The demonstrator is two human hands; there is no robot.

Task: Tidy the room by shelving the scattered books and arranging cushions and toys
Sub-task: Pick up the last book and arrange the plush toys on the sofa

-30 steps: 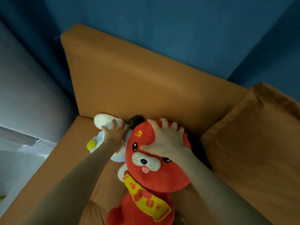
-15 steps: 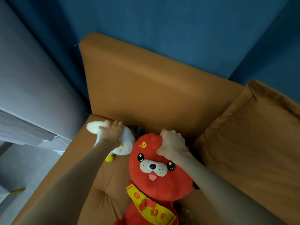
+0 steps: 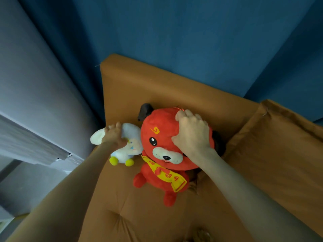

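Head view: on the orange sofa (image 3: 148, 215), against its far backrest, the right hand (image 3: 191, 135) grips the red plush dog (image 3: 157, 123) by its head with curled fingers, while the left hand (image 3: 114, 134) clasps the white plush toy (image 3: 131, 151) just left of it.

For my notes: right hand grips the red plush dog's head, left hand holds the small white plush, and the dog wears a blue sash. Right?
No: the head view shows a yellow sash. The right hand grips the red plush dog by the head and the left hand holds the small white plush.
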